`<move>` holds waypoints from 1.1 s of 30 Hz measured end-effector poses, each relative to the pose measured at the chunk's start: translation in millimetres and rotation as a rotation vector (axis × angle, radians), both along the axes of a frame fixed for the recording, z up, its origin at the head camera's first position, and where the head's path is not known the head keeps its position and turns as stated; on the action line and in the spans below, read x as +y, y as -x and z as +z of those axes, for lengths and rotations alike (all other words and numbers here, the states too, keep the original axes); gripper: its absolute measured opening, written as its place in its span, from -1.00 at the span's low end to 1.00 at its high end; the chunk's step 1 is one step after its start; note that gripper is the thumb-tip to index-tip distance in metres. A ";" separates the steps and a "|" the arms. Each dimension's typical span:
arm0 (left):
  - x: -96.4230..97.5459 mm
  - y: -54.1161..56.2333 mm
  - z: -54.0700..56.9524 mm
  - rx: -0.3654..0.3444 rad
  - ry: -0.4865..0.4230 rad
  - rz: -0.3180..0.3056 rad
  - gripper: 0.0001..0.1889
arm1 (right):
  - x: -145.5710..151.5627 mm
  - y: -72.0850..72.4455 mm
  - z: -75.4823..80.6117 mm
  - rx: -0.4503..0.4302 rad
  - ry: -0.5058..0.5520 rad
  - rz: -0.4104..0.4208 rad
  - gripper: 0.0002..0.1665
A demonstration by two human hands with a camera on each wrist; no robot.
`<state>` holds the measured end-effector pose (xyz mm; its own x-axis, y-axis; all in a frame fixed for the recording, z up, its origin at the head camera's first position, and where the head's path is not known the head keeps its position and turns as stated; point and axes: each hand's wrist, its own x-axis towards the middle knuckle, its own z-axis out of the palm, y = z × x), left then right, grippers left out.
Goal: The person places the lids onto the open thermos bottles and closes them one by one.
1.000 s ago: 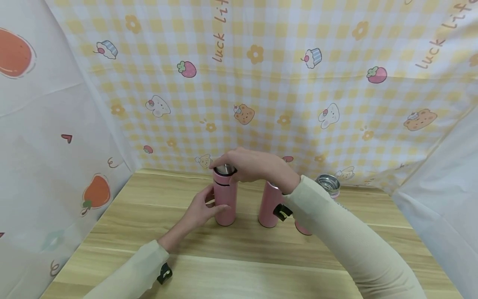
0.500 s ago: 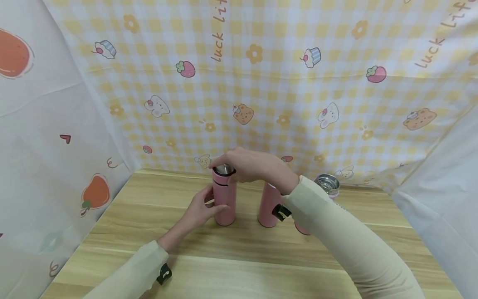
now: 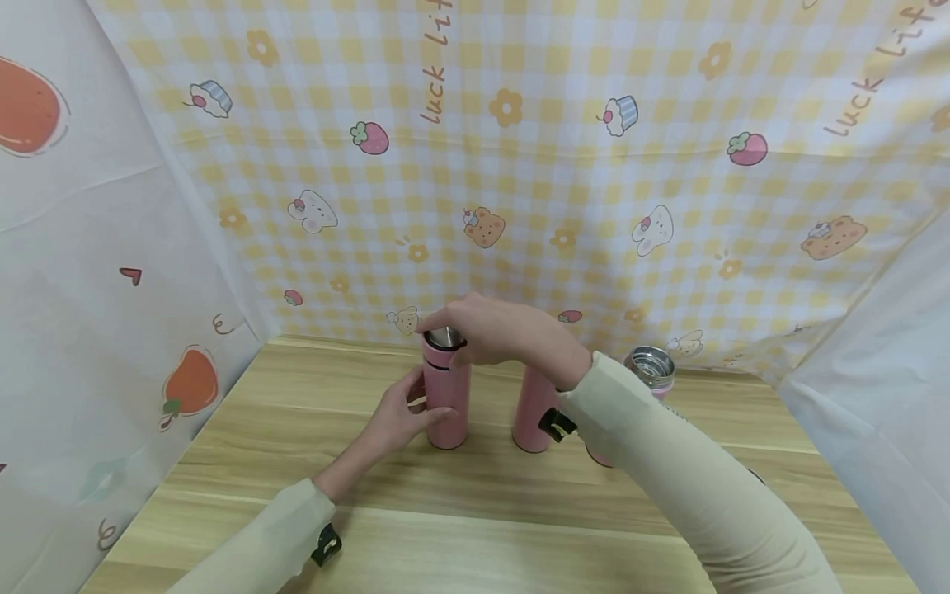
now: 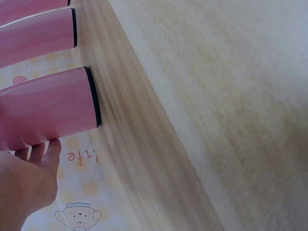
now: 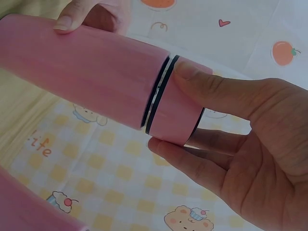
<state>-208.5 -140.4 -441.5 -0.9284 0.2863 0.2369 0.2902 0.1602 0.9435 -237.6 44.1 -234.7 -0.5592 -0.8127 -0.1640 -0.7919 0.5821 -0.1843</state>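
Note:
A pink thermos [image 3: 449, 396] stands upright on the wooden table, at the left of a row. My left hand [image 3: 395, 417] holds its body low down, the thumb across the front and the fingers at the far side. From above, my right hand [image 3: 499, 330] grips the thermos's pink lid [image 5: 179, 103], which has a steel top and dark rims. The right wrist view shows thumb and fingers on opposite sides of this lid, with a thin gap between lid and body. The left wrist view shows left fingertips [image 4: 52, 147] against the pink wall.
A second pink thermos [image 3: 533, 412] stands to the right, its top hidden by my right arm. Beyond it stands a third thermos [image 3: 653, 367] with an open steel mouth, partly covered by the sleeve. A patterned curtain [image 3: 519, 181] hangs behind the table [image 3: 460, 528].
My right hand and wrist have turned slightly on the lid, and the right forearm has shifted a little left. A dark curved edge now shows beside the right sleeve. My left hand stays put.

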 end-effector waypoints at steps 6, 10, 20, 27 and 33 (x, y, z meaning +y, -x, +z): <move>0.2 0.1 -0.2 0.003 -0.005 0.000 -0.25 | 0.5 0.1 -1.1 0.016 0.009 0.014 -0.29; 0.3 -0.1 0.0 0.008 -0.011 -0.004 -0.25 | 3.1 1.4 -2.0 0.030 0.023 0.051 -0.31; 0.9 2.1 -0.3 0.014 -0.013 -0.009 -0.32 | 13.5 10.5 -6.5 -0.069 0.083 0.106 -0.12; 0.8 1.2 -2.5 0.011 0.000 -0.002 -0.31 | 15.3 17.6 -9.4 -0.112 0.170 0.211 -0.31; 0.4 0.1 -0.9 0.019 -0.002 0.002 -0.29 | 14.5 18.9 -7.5 -0.102 0.160 0.216 -0.34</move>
<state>-208.6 -140.0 -442.4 -0.9245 0.2836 0.2547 0.3072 0.1587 0.9383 -256.5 58.6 -242.3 -0.3579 -0.9311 -0.0707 -0.8669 0.3595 -0.3454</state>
